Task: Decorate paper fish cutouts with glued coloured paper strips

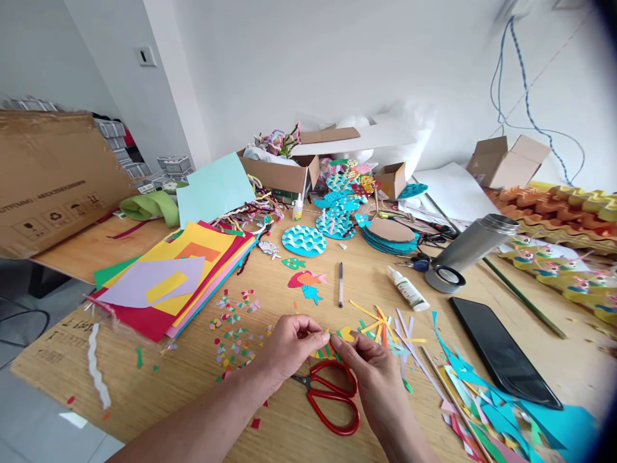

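A small yellow paper fish point(346, 332) with green and orange stripes lies between my hands, partly covered by the fingers. My left hand point(293, 347) pinches its near side between thumb and forefinger. On the opposite side, my right hand point(371, 368) has thumb and fingers closed at the striped part. A tiny orange bit shows at the fingertips, too small to make out. Just below the hands rest red-handled scissors point(332, 429), their blades partly hidden by my left wrist. Beyond the fingers lie a blue paper fish point(312, 294) and a red one point(295, 279).
Paper confetti point(231, 347) is scattered left of my hands. Coloured strips point(380, 325) lie to the right, near a glue bottle point(407, 289), phone point(504, 350) and steel flask point(475, 241). A pen point(341, 285) lies ahead; coloured sheets point(164, 283) are stacked left.
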Available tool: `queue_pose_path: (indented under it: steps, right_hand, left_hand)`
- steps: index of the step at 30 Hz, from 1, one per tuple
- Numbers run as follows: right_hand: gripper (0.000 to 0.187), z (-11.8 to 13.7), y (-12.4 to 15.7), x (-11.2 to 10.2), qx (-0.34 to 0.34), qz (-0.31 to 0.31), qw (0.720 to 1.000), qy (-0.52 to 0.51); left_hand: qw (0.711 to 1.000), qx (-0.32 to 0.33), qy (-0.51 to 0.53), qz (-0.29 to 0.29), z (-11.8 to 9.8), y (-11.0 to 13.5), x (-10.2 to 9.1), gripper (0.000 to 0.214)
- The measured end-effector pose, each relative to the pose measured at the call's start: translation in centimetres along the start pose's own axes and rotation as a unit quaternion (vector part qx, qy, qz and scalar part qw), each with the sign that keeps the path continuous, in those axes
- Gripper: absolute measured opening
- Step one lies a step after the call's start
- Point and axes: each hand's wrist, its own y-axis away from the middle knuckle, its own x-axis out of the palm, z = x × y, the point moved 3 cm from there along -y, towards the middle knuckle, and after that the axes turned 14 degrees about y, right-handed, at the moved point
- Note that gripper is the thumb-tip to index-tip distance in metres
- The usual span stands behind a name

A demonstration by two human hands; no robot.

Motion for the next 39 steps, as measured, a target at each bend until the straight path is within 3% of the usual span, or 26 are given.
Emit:
queue_pose_path:
  steps: [5,11,19,23,32,39]
  right_hand:
    - [0.042,0.0,0.0,0.2,-0.004,0.017,0.999,0.032]
    - [0.043,-0.3,-0.3,0.1,-0.008,0.009,0.998,0.065]
    - [0.045,0.6,0.1,0.1,0.009,0.007,0.999,0.05]
    - [0.044,0.8,0.1,-0.1,0.001,-0.016,0.999,0.035]
    - [0.039,1.1,0.0,-0.5,-0.015,0.006,1.0,0.027]
    - [0.039,1.0,-0.1,-0.5,-0.011,0.012,0.999,0.043]
  left_hand:
    - [0.998,0.059,-0.034,0.002,-0.4,0.0,0.0,0.024]
    - [0.998,0.061,-0.03,-0.02,-0.3,-0.1,-0.3,0.026]
    - [0.999,0.003,0.019,-0.03,-0.7,0.2,-0.1,0.038]
    - [0.999,-0.029,0.03,-0.022,-0.3,0.2,-0.2,0.032]
    - [0.996,-0.036,0.055,-0.063,-0.4,0.0,-0.5,0.028]
    - [0.998,-0.032,0.043,-0.018,-0.2,0.0,-0.4,0.03]
